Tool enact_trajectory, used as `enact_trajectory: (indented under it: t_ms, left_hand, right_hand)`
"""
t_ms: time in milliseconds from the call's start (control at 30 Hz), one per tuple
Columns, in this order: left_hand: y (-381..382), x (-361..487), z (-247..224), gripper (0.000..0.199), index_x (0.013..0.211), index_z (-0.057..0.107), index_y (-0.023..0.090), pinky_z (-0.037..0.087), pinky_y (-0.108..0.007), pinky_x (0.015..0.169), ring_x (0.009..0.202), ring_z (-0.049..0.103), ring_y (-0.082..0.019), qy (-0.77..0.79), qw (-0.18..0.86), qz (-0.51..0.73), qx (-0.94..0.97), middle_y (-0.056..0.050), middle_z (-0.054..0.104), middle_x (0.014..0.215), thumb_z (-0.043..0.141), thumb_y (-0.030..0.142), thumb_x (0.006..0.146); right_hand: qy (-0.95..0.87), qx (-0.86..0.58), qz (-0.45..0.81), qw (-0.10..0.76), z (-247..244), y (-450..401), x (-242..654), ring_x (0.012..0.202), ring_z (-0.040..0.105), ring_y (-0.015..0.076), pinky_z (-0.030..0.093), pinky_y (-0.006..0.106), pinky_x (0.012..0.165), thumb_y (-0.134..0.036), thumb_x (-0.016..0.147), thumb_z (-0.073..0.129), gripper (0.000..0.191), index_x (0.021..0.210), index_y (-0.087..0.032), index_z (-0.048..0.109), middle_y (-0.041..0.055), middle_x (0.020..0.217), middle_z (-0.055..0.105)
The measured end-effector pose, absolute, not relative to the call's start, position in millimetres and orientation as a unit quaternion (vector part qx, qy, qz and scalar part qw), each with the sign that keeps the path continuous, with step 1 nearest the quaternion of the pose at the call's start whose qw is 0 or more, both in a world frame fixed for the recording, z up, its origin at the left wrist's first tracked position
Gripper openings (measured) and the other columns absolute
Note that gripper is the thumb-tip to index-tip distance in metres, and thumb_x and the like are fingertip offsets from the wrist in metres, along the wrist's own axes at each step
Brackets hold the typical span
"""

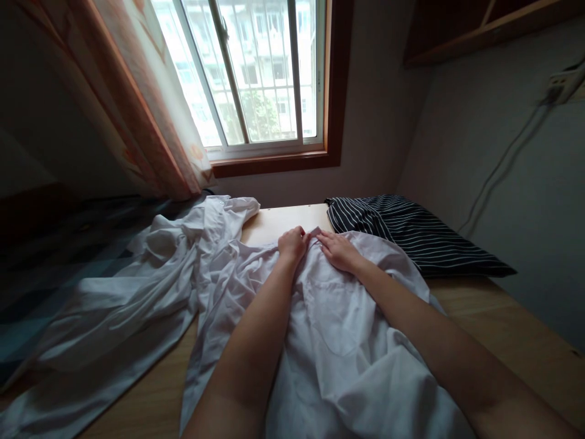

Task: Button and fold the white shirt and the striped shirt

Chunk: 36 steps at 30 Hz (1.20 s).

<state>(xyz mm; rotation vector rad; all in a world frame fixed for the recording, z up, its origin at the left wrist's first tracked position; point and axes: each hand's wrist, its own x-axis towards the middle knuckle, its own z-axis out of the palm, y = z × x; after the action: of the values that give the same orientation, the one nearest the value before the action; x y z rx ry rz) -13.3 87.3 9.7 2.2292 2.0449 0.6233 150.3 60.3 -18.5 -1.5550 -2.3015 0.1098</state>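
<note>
A white garment (338, 317) lies spread and wrinkled over the wooden surface in front of me. At its far edge, my left hand (293, 242) is closed on the fabric, fingers curled at the hem. Just to the right, my right hand (337, 249) rests on the same garment, its fingers stretched toward a small raised corner of cloth between the two hands. A second white garment (132, 311) with long folds lies crumpled at the left, touching the first one.
A black cloth with white stripes (402, 231) lies at the back right of the wooden board (484, 311). Dark checked bedding (59, 250) is at the left. Behind are a curtain (137, 103), a window (260, 73) and a wall socket with a cable (555, 88).
</note>
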Motion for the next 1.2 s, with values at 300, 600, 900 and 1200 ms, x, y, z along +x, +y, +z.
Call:
enact_trajectory:
  t_ms: [300, 600, 900, 1200]
  left_hand:
    - [90.8, -16.9, 8.9, 0.021, 0.102, 0.072, 0.017, 0.047, -0.027, 0.085, 0.093, 0.067, -0.019, 0.648, 0.067, 0.238, 0.72, -0.009, 0.075, 0.1, 0.057, 0.028, 0.093]
    - [86.0, -18.7, 9.8, 0.019, 0.105, 0.069, 0.017, 0.047, -0.028, 0.088, 0.095, 0.065, -0.019, 0.638, 0.075, 0.249, 0.725, -0.009, 0.072, 0.1, 0.061, 0.025, 0.089]
    - [72.9, -8.0, 28.3, 0.027, 0.116, 0.064, 0.02, 0.046, -0.03, 0.088, 0.107, 0.062, -0.023, 0.646, -0.003, 0.089, 0.758, -0.014, 0.064, 0.116, 0.048, 0.02, 0.093]
    - [49.2, -65.8, 80.1, 0.033, 0.117, 0.067, 0.019, 0.044, -0.036, 0.096, 0.116, 0.058, -0.031, 0.673, -0.03, -0.005, 0.739, -0.016, 0.061, 0.125, 0.061, 0.025, 0.085]
  right_hand:
    - [-0.816, -0.552, 0.042, 0.168, -15.7, 56.8, 145.9, 0.143, 0.034, 0.0244, 0.023, 0.039, 0.118, -0.045, 0.1, 0.036, 0.055, 0.147, -0.019, 0.047, 0.0086, 0.157, 0.036]
    - [-0.811, -0.569, 0.06, 0.119, -11.2, 55.6, 142.3, 0.147, 0.026, 0.0243, 0.018, 0.043, 0.119, -0.056, 0.099, 0.029, 0.062, 0.152, -0.024, 0.038, 0.0032, 0.161, 0.027]
    - [-0.813, -0.567, 0.055, 0.122, -10.1, 53.6, 142.3, 0.147, 0.026, 0.0246, 0.016, 0.043, 0.12, -0.057, 0.1, 0.028, 0.063, 0.152, -0.023, 0.037, 0.0045, 0.162, 0.027]
    - [-0.813, -0.567, 0.06, 0.118, -12.6, 54.2, 143.1, 0.148, 0.024, 0.0235, 0.014, 0.041, 0.12, -0.055, 0.1, 0.027, 0.063, 0.153, -0.022, 0.036, 0.0055, 0.162, 0.025]
